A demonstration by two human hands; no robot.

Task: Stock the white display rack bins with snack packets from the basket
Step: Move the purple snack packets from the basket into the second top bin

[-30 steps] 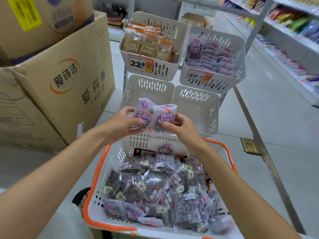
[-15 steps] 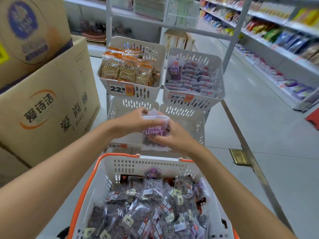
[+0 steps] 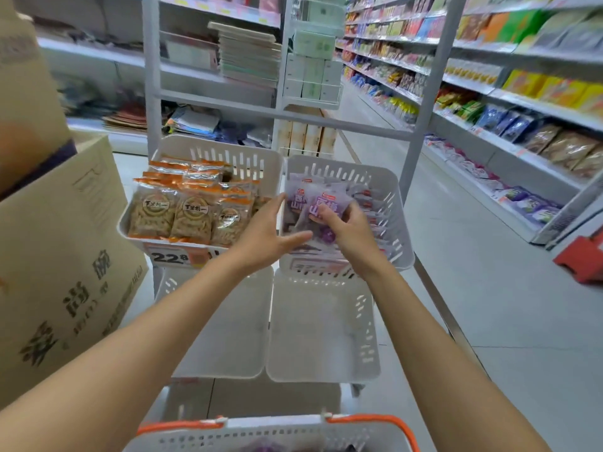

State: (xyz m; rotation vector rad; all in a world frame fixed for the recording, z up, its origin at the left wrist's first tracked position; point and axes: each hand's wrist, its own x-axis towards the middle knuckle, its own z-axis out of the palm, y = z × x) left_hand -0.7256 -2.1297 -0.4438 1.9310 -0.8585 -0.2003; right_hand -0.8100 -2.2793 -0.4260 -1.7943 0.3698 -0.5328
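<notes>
Right hand [image 3: 346,231]: fingers curled, pinching a purple snack packet [image 3: 330,203] at its lower half. The packet stands roughly upright inside the upper right bin [image 3: 393,207], toward its left-front part. A second purple packet [image 3: 298,200] overlaps just behind-left of it; cannot tell whether the right hand has that one too.

Left hand [image 3: 264,236]: open, fingers straight, holding nothing. The fingertips reach the gap where the two upper bins meet. The thumb points right, across the front-left corner of the upper right bin, under the held packet.

More pale packets [image 3: 370,207] of the same kind lie stacked in the right part of that bin.

Upper left bin [image 3: 228,154]: rows of orange-topped packets [image 3: 191,212] with brown snacks, standing face-forward. A price tag [image 3: 169,257] reading 22.8 sits on its front wall.

Two lower bins, the left one [image 3: 228,324] and the right one [image 3: 323,331], sit side by side beneath, on the same white rack frame [image 3: 150,93].

The basket [image 3: 368,419], white with an orange rim, is at the bottom edge, nearest the person; its contents are mostly out of frame.

Cardboard boxes [image 3: 65,256] are stacked on the left. Stocked store shelves [image 3: 522,102] run along the right side of the aisle.
</notes>
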